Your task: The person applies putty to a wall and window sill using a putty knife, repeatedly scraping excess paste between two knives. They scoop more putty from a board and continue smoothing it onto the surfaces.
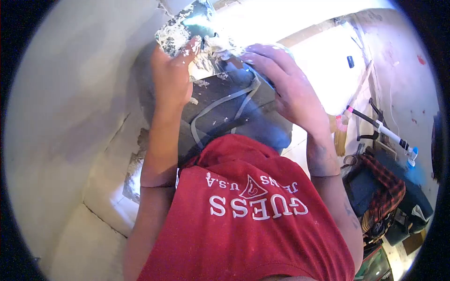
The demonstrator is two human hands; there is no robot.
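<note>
My left hand [173, 77] grips a lumpy object [173, 35] smeared with white paste, at the top of the view. Its thumb lies on the paste, and a teal patch shows beside it. To the right, my right hand [286, 77] is curved inward with fingers close together near a dark bluish edge; its fingertips are partly lost in glare, and what they hold cannot be made out. Pale paste also spots the dark shorts [220, 93] below my hands, where a grey drawstring hangs.
A brush [341, 136] and a white-and-black pole [384, 131] are at the right. Below them lies a pile with a red plaid cloth [382, 187]. A pale wall [61, 93] fills the left side. A small dark cylinder [350, 62] is at upper right.
</note>
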